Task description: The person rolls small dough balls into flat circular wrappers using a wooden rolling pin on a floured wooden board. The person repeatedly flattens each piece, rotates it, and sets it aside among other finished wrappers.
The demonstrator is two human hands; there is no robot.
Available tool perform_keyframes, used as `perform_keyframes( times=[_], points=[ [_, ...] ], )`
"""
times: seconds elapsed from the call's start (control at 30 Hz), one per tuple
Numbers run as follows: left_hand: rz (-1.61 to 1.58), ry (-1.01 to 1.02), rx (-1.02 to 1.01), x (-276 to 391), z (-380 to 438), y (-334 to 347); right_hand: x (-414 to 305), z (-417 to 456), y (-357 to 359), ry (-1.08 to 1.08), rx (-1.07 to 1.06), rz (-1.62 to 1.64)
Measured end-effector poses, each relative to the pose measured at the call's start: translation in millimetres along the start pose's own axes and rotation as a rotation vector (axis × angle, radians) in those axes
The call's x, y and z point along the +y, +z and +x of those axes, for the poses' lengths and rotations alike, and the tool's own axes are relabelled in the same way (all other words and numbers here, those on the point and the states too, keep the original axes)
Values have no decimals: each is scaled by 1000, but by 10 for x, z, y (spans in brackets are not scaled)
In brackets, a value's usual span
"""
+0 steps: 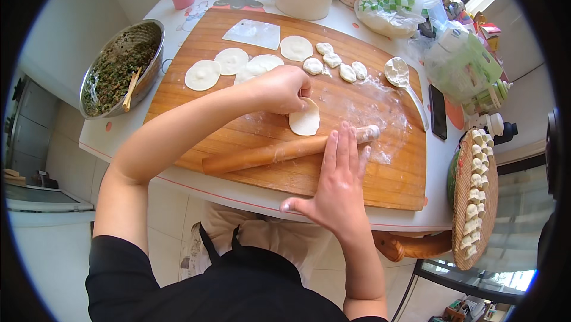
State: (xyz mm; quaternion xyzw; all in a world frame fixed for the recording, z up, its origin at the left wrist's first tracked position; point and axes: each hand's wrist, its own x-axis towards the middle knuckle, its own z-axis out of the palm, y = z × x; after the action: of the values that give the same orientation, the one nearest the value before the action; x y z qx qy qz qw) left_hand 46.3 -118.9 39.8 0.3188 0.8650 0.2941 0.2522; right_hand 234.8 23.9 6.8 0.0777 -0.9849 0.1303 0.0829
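My left hand [287,90] pinches the upper edge of a thin round dough wrapper [305,121] above a wooden board [392,188]. My right hand [340,183] lies flat across the right part of a wooden rolling pin [263,154], fingers stretched out and thumb spread away. The pin's right end is white with flour. Behind my left hand are several rolled wrappers [203,75], some overlapping and partly hidden by my arm. Another wrapper [296,48] lies farther back, beside several small flattened dough pieces [332,60]. Loose flour dusts the board's right side.
A spoon with flour [397,72] and a translucent flat sheet [252,34] lie on the board. Left stands a metal bowl [157,45] of chopped filling [120,63] with wooden chopsticks [132,88]. Right are a phone [438,112], plastic bags [390,14] and a woven tray [464,166] of dumplings.
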Motion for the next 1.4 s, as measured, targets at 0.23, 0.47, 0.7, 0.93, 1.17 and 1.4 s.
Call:
perform_keyframes(
  times=[0.23, 0.47, 0.7, 0.93, 1.17, 1.4],
  points=[
    [145, 26, -14, 100, 105, 59, 64, 683, 74, 85, 5, 23],
    [27, 78, 147, -104, -16, 41, -9, 130, 27, -20, 29, -7],
    [99, 91, 112, 45, 34, 65, 27, 750, 98, 105, 1, 31],
    [59, 55, 120, -53, 76, 51, -1, 88, 63, 5, 22, 28],
    [27, 16, 34, 89, 70, 55, 70, 696, 146, 83, 46, 40],
    [30, 8, 112, -46, 61, 21, 17, 174, 51, 18, 13, 28]
  ],
)
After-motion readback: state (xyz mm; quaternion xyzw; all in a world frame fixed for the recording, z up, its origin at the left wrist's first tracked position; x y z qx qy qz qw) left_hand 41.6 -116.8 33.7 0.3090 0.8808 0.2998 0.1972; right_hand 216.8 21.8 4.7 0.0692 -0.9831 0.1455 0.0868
